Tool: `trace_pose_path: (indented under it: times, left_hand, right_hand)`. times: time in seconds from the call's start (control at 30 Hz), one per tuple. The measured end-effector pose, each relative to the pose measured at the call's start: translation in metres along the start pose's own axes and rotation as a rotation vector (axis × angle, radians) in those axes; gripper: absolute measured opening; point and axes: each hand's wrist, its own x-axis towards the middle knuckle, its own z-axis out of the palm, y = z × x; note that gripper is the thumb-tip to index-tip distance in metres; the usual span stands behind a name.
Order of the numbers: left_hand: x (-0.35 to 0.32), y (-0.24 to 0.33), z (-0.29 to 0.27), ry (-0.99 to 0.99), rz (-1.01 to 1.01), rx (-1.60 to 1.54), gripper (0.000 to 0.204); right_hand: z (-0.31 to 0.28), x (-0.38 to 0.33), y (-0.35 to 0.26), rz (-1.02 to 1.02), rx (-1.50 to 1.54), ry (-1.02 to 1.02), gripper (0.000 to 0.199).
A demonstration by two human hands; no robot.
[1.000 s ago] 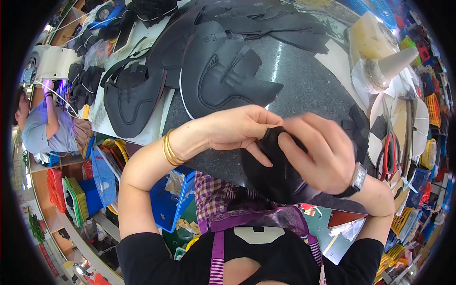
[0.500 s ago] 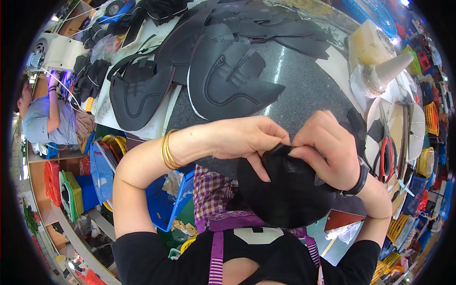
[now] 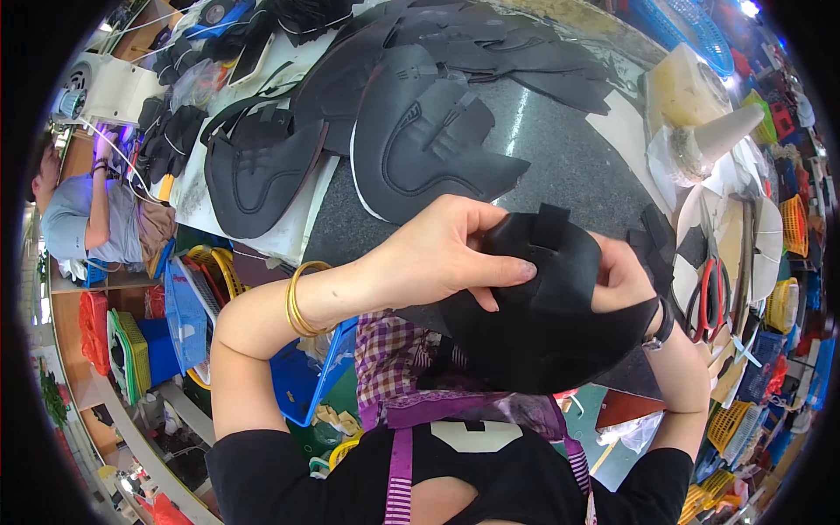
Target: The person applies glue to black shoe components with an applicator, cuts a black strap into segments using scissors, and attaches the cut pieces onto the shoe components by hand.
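A black shoe upper piece is held up in front of my chest, bent into a curve, with a short strap tab standing at its top edge. My left hand grips its left side, the thumb lying flat across the face near the tab and the fingers partly behind. On the other side, my right hand is closed on the right edge, its fingertips hidden by the piece. Beyond my hands, another black upper with stitched curved lines lies on the dark work surface. A similar upper rests to its left.
More black uppers are piled at the back. At the right are red-handled scissors and a pale cone-shaped holder. A blue bin stands below left. At far left, a person sits by a white machine.
Both hands have parted from a pinch at the top edge. The left thumb now presses on the face, the right hand has shifted slightly down, and the tab shows upright.
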Motion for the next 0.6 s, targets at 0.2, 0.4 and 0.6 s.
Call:
trace_pose_path:
  times: [0.2,0.4,0.6]
  left_hand:
    - [0.0,0.0,0.001,0.064,0.068,-0.012,0.027]
    - [0.004,0.002,-0.001,0.023,0.027,-0.013,0.024]
    - [0.005,-0.003,-0.003,-0.004,-0.041,0.114,0.024]
  right_hand:
    - [-0.002,0.001,0.009,-0.027,-0.258,0.046,0.024]
    - [-0.02,0.013,-0.001,-0.161,-0.628,0.087,0.019]
    - [-0.012,0.031,-0.046,-0.11,-0.471,0.063,0.017]
